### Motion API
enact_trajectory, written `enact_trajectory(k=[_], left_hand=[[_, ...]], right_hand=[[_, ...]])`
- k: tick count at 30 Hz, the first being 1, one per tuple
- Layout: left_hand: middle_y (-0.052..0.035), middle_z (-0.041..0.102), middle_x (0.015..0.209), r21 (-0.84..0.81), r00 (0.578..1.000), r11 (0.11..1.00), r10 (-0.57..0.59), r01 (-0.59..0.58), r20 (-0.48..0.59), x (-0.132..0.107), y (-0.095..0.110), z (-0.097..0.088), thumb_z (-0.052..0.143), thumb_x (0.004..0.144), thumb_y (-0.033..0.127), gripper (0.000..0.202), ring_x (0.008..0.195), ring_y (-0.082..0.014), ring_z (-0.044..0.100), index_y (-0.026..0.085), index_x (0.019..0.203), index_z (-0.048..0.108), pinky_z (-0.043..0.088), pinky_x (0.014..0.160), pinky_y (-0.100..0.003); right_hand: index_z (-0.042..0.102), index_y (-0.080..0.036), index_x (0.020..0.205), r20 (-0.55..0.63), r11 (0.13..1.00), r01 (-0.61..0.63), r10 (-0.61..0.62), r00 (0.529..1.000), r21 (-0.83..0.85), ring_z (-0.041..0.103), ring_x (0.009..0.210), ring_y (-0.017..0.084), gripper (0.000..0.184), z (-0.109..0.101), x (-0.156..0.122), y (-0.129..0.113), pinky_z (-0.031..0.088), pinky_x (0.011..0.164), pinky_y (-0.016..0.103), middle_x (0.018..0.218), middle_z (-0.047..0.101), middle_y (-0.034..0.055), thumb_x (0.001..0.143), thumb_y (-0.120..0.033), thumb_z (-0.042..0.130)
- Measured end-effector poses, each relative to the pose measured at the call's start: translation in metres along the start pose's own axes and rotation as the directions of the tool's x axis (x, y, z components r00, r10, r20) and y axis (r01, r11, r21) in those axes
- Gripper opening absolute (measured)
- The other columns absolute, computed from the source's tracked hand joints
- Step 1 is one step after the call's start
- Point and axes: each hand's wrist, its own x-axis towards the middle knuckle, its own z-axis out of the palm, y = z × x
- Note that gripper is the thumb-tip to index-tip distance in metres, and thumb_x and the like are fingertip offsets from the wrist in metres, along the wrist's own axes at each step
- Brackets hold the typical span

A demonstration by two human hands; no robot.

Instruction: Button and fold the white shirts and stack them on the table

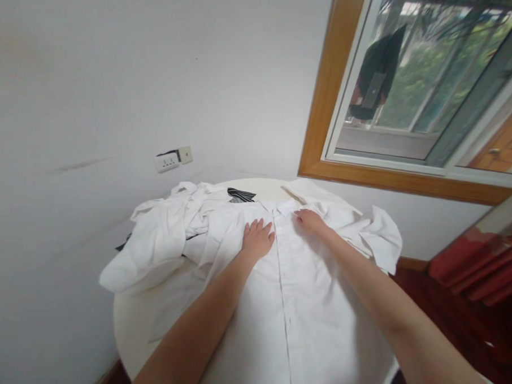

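A white button-up shirt (302, 307) lies spread front-up over a round white table (131, 328), its placket running down the middle. My left hand (258, 238) rests flat on the shirt's upper chest, fingers stretched out, just left of the placket. My right hand (309, 220) lies on the shirt near the collar (287, 206), fingers curled down onto the cloth; whether it pinches the fabric is not clear.
A heap of other white garments (160, 239) lies at the table's left, with a black-and-white striped piece (240, 195) behind. A wall socket (172, 159) is on the white wall. A wood-framed window (413, 91) is at the upper right, red-brown floor and furniture (477, 264) to the right.
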Motion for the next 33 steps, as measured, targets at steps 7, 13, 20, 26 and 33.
enact_trajectory(k=[7,13,20,26,33], left_hand=[[-0.0132,0.040,0.149,-0.005,1.000,1.000,-0.006,0.006,0.000,-0.001,-0.002,0.003,0.033,0.095,0.043,0.056,0.139,-0.0294,0.034,0.021,0.146,0.037,0.023,0.113,-0.055],[-0.0139,0.034,0.152,0.009,0.997,0.999,-0.034,0.034,0.071,-0.004,-0.001,0.000,0.031,0.094,0.050,0.056,0.142,-0.0325,0.027,0.024,0.142,0.043,0.017,0.111,-0.066],[-0.0148,0.025,0.156,0.040,0.980,0.995,-0.093,0.087,0.174,-0.036,0.012,-0.009,0.027,0.095,0.047,0.057,0.144,-0.0350,0.019,0.024,0.146,0.037,0.015,0.104,-0.074],[-0.0193,0.052,0.136,0.113,0.946,0.994,-0.048,0.012,0.322,-0.023,0.017,-0.040,0.042,0.089,0.046,0.049,0.126,-0.0408,0.045,0.022,0.130,0.055,0.032,0.093,-0.073],[-0.0145,0.053,0.137,0.101,0.978,0.993,0.083,-0.064,-0.190,0.038,0.006,-0.019,0.036,0.092,0.020,0.042,0.130,-0.0286,0.044,0.018,0.129,0.055,0.034,0.107,-0.048]], right_hand=[[0.027,-0.024,0.151,0.026,0.977,-0.172,0.170,0.985,0.126,0.015,0.145,0.030,0.070,0.047,0.002,-0.004,0.011,0.113,0.057,0.159,0.019,0.0081,0.094,-0.063,0.017],[0.028,-0.022,0.151,0.032,0.981,-0.134,0.130,0.991,0.142,0.012,0.146,0.028,0.072,0.046,0.000,0.001,0.007,0.115,0.054,0.159,0.018,0.0077,0.094,-0.065,0.016],[0.023,-0.024,0.152,0.074,0.980,-0.152,0.144,0.987,0.128,0.008,0.147,0.026,0.069,0.042,-0.032,-0.014,0.006,0.115,0.052,0.160,0.013,0.0056,0.095,-0.062,0.014],[0.023,-0.024,0.152,0.108,0.984,-0.139,0.126,0.986,0.116,0.010,0.146,0.028,0.071,0.033,-0.058,-0.018,0.011,0.113,0.055,0.160,0.016,0.0085,0.094,-0.063,0.018],[0.057,-0.020,0.125,-0.135,0.986,-0.141,0.153,0.979,0.091,0.050,0.118,0.028,0.039,-0.006,-0.029,-0.037,0.040,0.095,0.042,0.124,0.058,0.0135,0.091,-0.034,0.045]])
